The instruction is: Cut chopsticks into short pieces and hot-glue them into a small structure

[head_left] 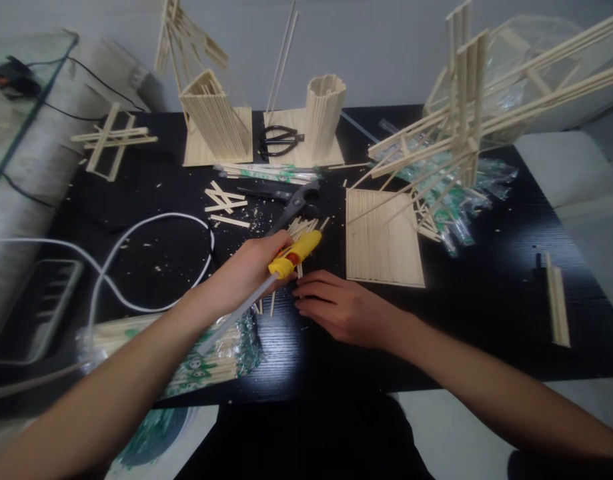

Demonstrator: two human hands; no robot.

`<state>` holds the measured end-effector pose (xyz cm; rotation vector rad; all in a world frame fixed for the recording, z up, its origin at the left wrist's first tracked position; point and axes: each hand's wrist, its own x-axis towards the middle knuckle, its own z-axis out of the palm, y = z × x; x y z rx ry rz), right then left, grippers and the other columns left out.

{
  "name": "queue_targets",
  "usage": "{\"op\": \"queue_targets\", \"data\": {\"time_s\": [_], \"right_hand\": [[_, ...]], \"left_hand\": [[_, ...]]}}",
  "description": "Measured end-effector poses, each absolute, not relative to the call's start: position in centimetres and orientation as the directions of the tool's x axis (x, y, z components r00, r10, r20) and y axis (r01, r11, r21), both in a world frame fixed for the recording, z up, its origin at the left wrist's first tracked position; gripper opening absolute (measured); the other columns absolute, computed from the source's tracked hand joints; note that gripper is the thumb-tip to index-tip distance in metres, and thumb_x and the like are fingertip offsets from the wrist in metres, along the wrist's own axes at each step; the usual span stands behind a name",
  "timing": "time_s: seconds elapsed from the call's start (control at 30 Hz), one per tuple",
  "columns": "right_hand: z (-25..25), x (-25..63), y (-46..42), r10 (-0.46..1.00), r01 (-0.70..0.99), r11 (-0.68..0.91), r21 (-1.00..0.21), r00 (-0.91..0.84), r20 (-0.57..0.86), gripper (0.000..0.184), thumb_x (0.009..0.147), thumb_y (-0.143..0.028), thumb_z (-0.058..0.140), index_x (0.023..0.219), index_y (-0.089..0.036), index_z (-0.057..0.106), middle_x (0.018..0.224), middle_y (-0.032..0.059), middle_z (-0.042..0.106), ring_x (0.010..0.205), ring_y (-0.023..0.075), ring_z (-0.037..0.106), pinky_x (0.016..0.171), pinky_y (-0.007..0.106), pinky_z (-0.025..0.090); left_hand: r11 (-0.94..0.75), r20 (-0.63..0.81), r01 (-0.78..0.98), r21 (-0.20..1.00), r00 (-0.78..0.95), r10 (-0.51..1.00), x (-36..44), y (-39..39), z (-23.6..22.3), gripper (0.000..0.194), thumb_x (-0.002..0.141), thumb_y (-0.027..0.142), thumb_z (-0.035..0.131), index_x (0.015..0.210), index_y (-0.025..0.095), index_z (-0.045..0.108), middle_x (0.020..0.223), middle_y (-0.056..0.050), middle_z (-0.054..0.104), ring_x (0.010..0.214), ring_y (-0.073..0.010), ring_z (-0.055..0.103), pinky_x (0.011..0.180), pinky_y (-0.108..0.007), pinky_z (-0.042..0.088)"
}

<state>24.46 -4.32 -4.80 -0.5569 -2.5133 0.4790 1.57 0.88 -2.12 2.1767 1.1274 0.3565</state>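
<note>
My left hand is wrapped round a yellow hot glue gun, its nozzle end tilted down and hidden. A whitish glue stick sticks out of the gun's back end. Opposite it, my right hand has its fingertips drawn together at the end of a thin wooden stick; the exact grip is partly hidden. A small pile of cut wooden sticks lies just beyond the glue gun. Black-handled cutters rest on the table behind the pile.
Stick-built towers stand on flat bases at the back, with black scissors between. A stick panel and a tall stick frame occupy the right. A white cable loops at left, near bagged sticks.
</note>
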Motion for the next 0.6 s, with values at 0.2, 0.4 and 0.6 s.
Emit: {"op": "queue_targets", "data": {"time_s": [0.2, 0.4, 0.6], "right_hand": [[-4.8, 24.3, -4.5, 0.497, 0.305, 0.839, -0.451, -0.766, 0.408, 0.02, 0.097, -0.005, 0.054, 0.098, -0.012, 0.073, 0.108, 0.0113, 0.074, 0.113, 0.0238, 0.063, 0.101, 0.042, 0.061], [-4.7, 24.4, -4.3, 0.511, 0.284, 0.831, -0.479, -0.73, 0.454, 0.016, 0.099, -0.012, 0.057, 0.104, -0.006, 0.072, 0.107, 0.0143, 0.073, 0.113, 0.0242, 0.064, 0.102, 0.04, 0.06], [-4.5, 25.5, -3.8, 0.551, 0.266, 0.773, -0.577, -0.733, 0.4, 0.023, 0.099, -0.024, 0.062, 0.119, -0.012, 0.066, 0.118, 0.0152, 0.069, 0.117, 0.0249, 0.063, 0.101, 0.047, 0.059]], "left_hand": [[-0.423, -0.058, 0.612, 0.668, 0.61, 0.791, 1.6, 0.9, -1.8, 0.017, 0.086, 0.026, 0.066, 0.095, 0.021, 0.052, 0.08, 0.003, 0.06, 0.067, -0.012, 0.054, 0.062, -0.024, 0.039], [-0.427, -0.051, 0.611, 0.667, 0.609, 0.792, 1.5, 1.0, -2.1, 0.018, 0.086, 0.027, 0.066, 0.094, 0.021, 0.052, 0.08, 0.003, 0.059, 0.066, -0.0116, 0.052, 0.062, -0.023, 0.039], [-0.44, -0.029, 0.595, 0.673, 0.616, 0.788, 1.2, 1.1, -2.2, 0.02, 0.089, 0.032, 0.067, 0.097, 0.021, 0.052, 0.082, 0.002, 0.061, 0.068, -0.0123, 0.055, 0.063, -0.025, 0.04]]}}
